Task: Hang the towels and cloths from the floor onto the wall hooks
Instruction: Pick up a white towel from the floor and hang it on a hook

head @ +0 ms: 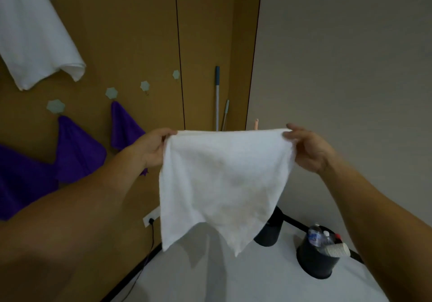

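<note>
Head view: left hand [152, 147] and right hand [308, 149] are well apart, each pinching one top corner of a small white towel [222, 184] between thumb and fingers. Towel is held up in the air, top edge stretched flat between the hands, the rest hanging down in loose points, clear of the white floor [257, 283] under it.

All else placed off that towel:
- left of it, on the brown wall [117, 32]: two purple cloths, one [77, 149] on a pale hook [55, 107], another [125, 128] on the next hook [111, 93], partly behind the left hand
- far left: a bigger purple cloth [21, 180], cut by the frame edge
- up-left: two bare hooks [145, 85] and [176, 74]
- far up-left: a large white towel [35, 32] hanging, its hook out of frame
- just above its top edge: two mop or broom handles [217, 98], leaning in the wall corner
- lower left, just beside its edge: a wall socket [149, 218] with a black cable [149, 243] running down
- lower right: a black bin [315, 264] holding plastic bottles and a paper cup; a second black bin [268, 234] partly hidden behind the towel
- right: plain grey wall [350, 67]
</note>
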The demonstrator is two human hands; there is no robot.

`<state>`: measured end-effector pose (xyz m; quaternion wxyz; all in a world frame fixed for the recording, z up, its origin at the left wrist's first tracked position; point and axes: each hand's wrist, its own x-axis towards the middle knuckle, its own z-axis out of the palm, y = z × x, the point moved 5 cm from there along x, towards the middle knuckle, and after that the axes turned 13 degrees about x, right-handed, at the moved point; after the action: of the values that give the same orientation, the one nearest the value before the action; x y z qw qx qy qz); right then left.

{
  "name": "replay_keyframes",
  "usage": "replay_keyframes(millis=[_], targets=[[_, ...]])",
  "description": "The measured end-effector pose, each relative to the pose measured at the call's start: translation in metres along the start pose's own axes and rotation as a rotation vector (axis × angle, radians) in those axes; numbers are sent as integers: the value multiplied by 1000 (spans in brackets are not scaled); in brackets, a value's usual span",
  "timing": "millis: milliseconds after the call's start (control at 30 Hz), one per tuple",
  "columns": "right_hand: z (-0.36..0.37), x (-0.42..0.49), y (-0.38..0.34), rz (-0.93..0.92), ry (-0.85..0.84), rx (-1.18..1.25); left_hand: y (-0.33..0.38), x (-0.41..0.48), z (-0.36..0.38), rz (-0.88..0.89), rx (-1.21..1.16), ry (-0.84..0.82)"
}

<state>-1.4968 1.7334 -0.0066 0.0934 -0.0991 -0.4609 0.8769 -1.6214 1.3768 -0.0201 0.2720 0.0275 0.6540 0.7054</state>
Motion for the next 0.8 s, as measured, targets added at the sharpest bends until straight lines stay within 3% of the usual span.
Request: replay_keyframes(millis=[67, 167, 267, 367, 533, 700, 800], targets=[[-10, -1, 9, 23, 27, -40, 3, 3, -2, 23, -5, 40], [-22, -14, 43, 283, 22, -396, -1, 6, -9, -6, 165, 176], [-29, -10, 32, 175, 140, -301, -7, 10, -29, 20, 383, 402], [-28, -13, 35, 110, 175, -255, -7, 12, -42, 80, 421, 515], [-26, -23, 58, 195, 226, -365, -13, 11, -40, 50, 325, 472], [-17, -14, 31, -102, 186, -40, -4, 8, -34, 68, 252, 413], [-15, -25, 58, 66, 119, -372, -3, 7, -34, 56, 218, 410]])
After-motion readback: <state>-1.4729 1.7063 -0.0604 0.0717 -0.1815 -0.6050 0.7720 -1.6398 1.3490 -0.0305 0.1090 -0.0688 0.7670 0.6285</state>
